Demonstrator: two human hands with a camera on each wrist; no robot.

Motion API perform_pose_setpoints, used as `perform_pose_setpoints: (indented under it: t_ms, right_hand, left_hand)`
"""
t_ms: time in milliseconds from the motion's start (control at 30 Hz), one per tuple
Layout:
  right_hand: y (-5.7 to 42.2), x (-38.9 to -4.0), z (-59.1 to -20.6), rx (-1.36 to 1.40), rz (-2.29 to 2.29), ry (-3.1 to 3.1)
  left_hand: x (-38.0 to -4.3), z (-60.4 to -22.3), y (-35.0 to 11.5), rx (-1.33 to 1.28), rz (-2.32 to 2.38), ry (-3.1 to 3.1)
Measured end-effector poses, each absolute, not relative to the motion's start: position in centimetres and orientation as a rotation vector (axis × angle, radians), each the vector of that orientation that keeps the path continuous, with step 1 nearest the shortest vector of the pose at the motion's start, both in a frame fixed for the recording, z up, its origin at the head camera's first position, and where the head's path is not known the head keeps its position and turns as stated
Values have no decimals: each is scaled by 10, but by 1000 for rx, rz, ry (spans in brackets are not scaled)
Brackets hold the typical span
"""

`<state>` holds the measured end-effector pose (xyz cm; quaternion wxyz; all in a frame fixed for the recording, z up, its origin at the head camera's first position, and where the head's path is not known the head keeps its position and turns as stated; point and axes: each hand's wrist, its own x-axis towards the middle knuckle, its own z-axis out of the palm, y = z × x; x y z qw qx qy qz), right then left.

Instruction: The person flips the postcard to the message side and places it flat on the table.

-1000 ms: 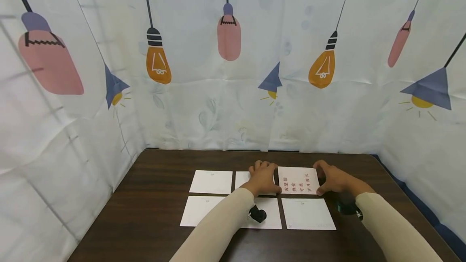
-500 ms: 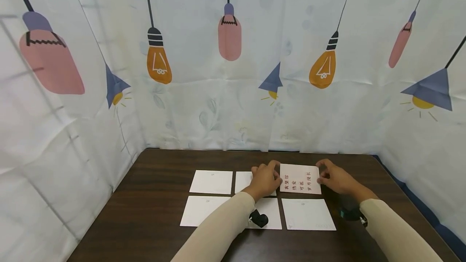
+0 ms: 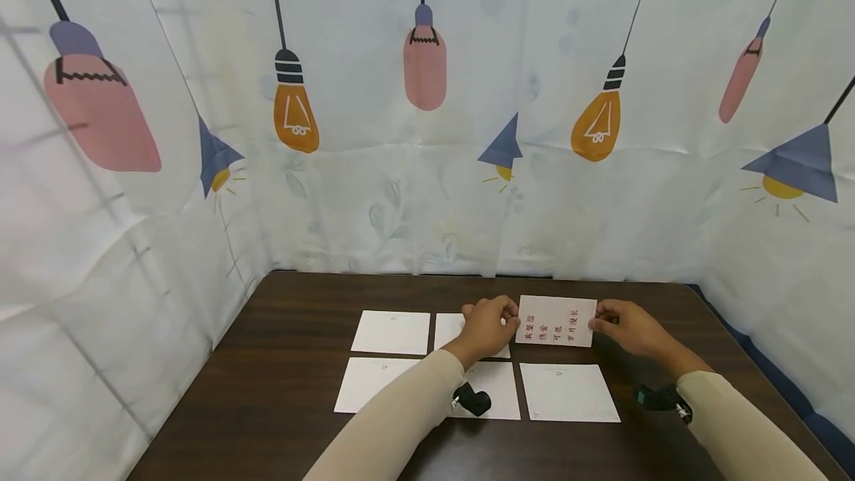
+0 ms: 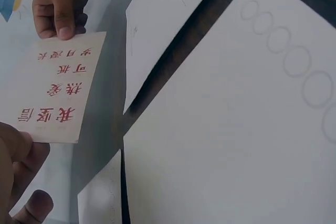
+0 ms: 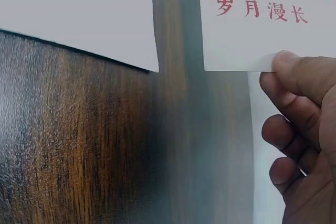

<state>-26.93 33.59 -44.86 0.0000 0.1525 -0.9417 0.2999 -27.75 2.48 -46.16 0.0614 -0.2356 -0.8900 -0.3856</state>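
Note:
A white card [image 3: 557,321] with red Chinese characters is held up between both hands, tilted toward me above the back right of the card rows. My left hand [image 3: 486,329] pinches its left edge. At the opposite edge, my right hand [image 3: 628,326] grips it between thumb and fingers. The right wrist view shows the right thumb [image 5: 294,69] on the card's face, the other fingers curled below. In the left wrist view both hands hold opposite ends of the lettered card [image 4: 58,93]. My left hand and forearm partly cover two white cards below.
Several white cards lie in two rows on the dark wooden table [image 3: 267,392]: a back left card [image 3: 390,332], a partly covered back middle card [image 3: 447,328] and a front right card [image 3: 568,392] among them. A lamp-patterned white curtain [image 3: 374,191] stands behind the table.
The lettered card has risen off the table and shifted slightly right, tilting up. Both hands went up with it, their fingers closing from spread at its edges into pinches.

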Motion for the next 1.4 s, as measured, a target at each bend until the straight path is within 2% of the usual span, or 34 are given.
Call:
perform_pose_setpoints:
  t_ms: [1400]
  right_hand:
    - [341,-259,-449,549,1003,-2933]
  left_hand:
    - [-279,-466,18,-674,-1199,-2746]
